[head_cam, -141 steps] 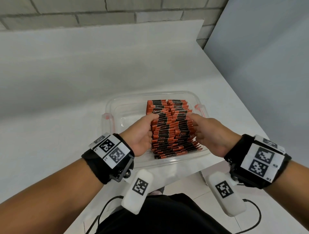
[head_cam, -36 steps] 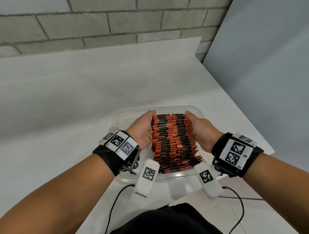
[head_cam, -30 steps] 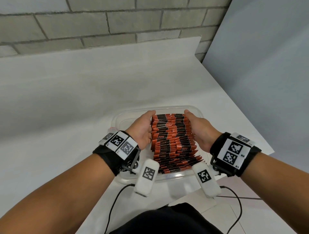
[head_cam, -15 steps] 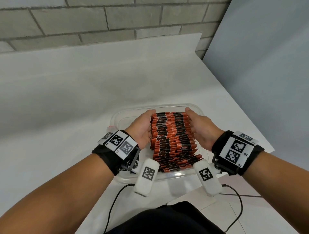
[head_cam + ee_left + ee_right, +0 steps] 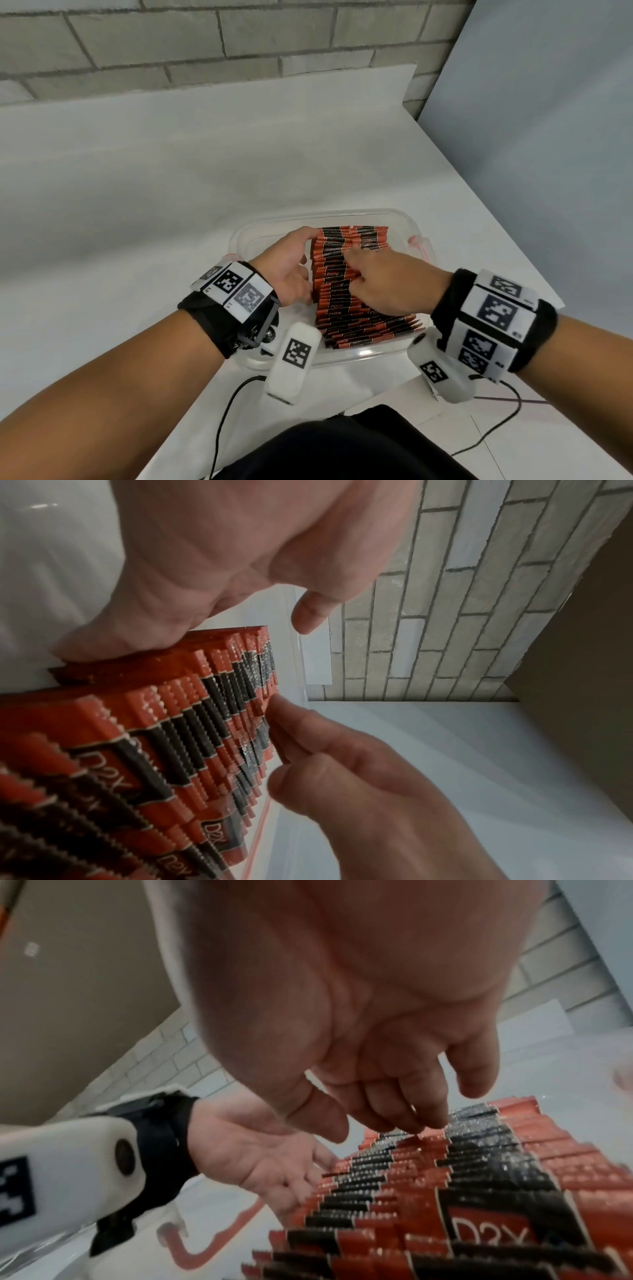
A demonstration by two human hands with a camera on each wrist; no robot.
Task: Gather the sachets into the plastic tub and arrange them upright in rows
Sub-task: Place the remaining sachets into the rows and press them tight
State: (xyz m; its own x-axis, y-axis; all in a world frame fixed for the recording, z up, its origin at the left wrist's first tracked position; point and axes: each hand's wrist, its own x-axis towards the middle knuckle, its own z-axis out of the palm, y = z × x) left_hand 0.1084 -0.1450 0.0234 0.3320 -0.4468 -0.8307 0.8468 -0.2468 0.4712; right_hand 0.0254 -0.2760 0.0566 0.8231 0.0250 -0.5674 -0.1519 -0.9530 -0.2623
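Note:
Red-and-black sachets (image 5: 342, 308) stand packed in rows inside the clear plastic tub (image 5: 329, 215) near the table's front edge. My left hand (image 5: 287, 270) lies flat against the left side of the sachet block, fingers straight. My right hand (image 5: 387, 281) hovers over the block, its bent fingertips touching the sachets' top edges near the middle. The right wrist view shows the right hand (image 5: 377, 1015) with thumb apart from the fingers, which rest on the sachets (image 5: 479, 1177), and the left hand (image 5: 260, 1156) open beside them. In the left wrist view the left hand (image 5: 240, 547) presses the sachets (image 5: 171, 737).
The tub sits on a white table (image 5: 137, 205) that ends just in front of it and to the right. A brick wall (image 5: 205, 41) runs behind, a grey panel (image 5: 548, 137) stands at the right. The tub's left part (image 5: 253, 240) holds no sachets. Cables (image 5: 222, 421) hang below my wrists.
My right hand left the right side of the sachet block and came over its top, fingertips now on the upper edges. The left hand stayed against the left side.

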